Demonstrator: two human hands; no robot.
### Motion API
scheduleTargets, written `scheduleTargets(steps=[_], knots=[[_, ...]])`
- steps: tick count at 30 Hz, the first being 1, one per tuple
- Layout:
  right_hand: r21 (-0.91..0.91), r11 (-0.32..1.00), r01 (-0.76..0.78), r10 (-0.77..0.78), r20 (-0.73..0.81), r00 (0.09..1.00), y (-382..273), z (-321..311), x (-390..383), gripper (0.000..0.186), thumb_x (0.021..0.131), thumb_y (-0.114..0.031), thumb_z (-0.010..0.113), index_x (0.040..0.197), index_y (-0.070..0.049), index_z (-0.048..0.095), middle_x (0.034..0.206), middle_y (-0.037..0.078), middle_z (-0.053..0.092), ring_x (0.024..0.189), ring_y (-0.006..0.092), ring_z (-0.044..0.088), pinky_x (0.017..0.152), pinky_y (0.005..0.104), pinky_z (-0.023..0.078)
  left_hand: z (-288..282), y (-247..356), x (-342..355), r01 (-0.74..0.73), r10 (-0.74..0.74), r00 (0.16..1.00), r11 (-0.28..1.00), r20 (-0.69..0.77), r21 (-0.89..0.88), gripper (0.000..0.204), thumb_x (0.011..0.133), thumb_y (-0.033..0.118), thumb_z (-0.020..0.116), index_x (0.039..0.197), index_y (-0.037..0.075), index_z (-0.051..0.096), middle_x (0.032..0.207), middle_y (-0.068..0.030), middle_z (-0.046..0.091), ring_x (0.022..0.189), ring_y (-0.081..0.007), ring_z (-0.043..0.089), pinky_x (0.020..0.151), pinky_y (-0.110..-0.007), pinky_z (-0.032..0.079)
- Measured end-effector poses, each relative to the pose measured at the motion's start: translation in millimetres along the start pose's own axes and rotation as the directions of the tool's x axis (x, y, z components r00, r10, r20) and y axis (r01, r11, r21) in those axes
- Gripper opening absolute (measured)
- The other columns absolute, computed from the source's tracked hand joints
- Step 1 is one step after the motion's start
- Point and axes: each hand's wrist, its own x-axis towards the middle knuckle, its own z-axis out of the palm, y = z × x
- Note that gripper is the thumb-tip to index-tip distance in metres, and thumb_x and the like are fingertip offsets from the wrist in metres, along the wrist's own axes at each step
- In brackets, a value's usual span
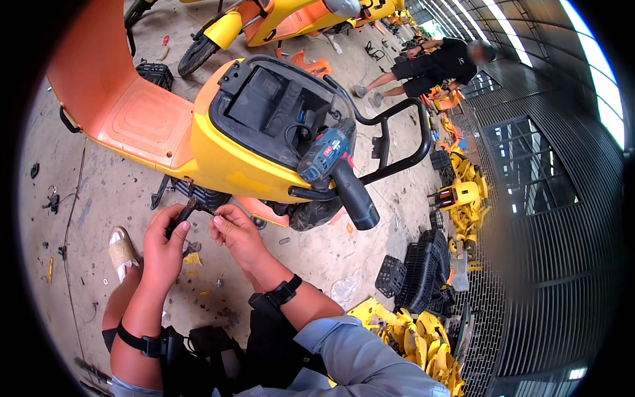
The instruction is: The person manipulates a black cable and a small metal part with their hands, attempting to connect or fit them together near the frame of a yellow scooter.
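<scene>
My left hand (165,239) is wrapped round a dark hand tool (188,208) with a short metal head; its exact kind is not clear. Close beside it, my right hand (236,233) pinches with thumb and fingertips at something thin and dark near the tool's head, too small to name. Both hands are just in front of the lower side of a yellow and orange electric scooter (231,169). Its seat compartment (264,106) is uncovered. A blue and black cordless drill (333,162) lies across the compartment's rim, its thick end sticking out past the edge.
A black rear rack (423,135) juts from the scooter. More scooters (291,26) stand behind. Black crates (423,271) and piles of yellow panels (423,341) lie at right. Small parts litter the concrete floor (73,264). Another person (440,66) walks at far right.
</scene>
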Motion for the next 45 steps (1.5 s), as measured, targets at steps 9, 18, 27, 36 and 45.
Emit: scheduleTargets(steps=[9,18,27,36,45], knots=[[-0.081,0.997,0.018,-0.013,0.065,0.998,-1.9,12.7,0.3,0.014,0.098,-0.016,0.060,0.109,-0.008,0.057,0.096,0.002,0.063,0.082,0.0111,0.058,0.070,0.0257,0.044,-12.7,3.7,-3.4,-0.010,0.010,1.000,0.999,0.009,-0.040,0.026,0.089,0.000,0.063,0.114,-0.002,0.062,0.097,-0.0102,0.061,0.088,-0.0187,0.059,0.082,-0.030,0.048],[-0.329,0.941,0.078,-0.082,0.002,0.997,1.1,19.8,-3.2,0.023,0.098,-0.016,0.061,0.117,-0.003,0.059,0.100,0.007,0.067,0.083,0.0109,0.059,0.070,0.0244,0.046,-17.6,-0.7,-5.8,0.168,-0.160,0.983,0.981,0.086,-0.094,0.027,0.094,0.007,0.065,0.119,-0.001,0.062,0.099,-0.0054,0.061,0.083,-0.0099,0.057,0.072,-0.025,0.049],[-0.370,0.929,0.032,-0.028,0.016,0.999,-9.6,27.2,-5.1,0.022,0.102,-0.024,0.055,0.103,-0.003,0.063,0.084,0.000,0.063,0.072,0.0061,0.055,0.064,0.0207,0.044,-22.8,3.8,-4.2,0.314,-0.303,0.948,0.940,0.095,-0.135,0.025,0.096,0.010,0.064,0.118,-0.003,0.062,0.090,-0.0009,0.063,0.081,-0.0070,0.054,0.071,-0.023,0.046],[-0.515,0.855,0.067,-0.132,-0.091,0.987,0.1,24.5,-6.4,0.020,0.099,-0.021,0.059,0.106,-0.002,0.063,0.086,0.002,0.063,0.078,0.0077,0.056,0.068,0.0220,0.043,-7.7,-5.3,-7.5,0.408,-0.375,0.905,0.898,0.200,-0.162,0.029,0.097,0.017,0.063,0.120,0.000,0.063,0.090,0.0027,0.061,0.081,-0.0058,0.051,0.073,-0.021,0.042],[-0.379,0.899,-0.220,0.195,-0.103,0.975,-28.3,19.2,-7.8,0.042,0.105,-0.036,0.046,0.092,-0.001,0.063,0.070,0.001,0.057,0.060,0.0069,0.049,0.056,0.0212,0.038,-4.5,-9.6,-2.0,0.410,-0.376,0.906,0.893,0.192,-0.184,0.032,0.098,0.018,0.062,0.122,-0.003,0.062,0.091,-0.0001,0.062,0.083,-0.0083,0.052,0.078,-0.023,0.044]])
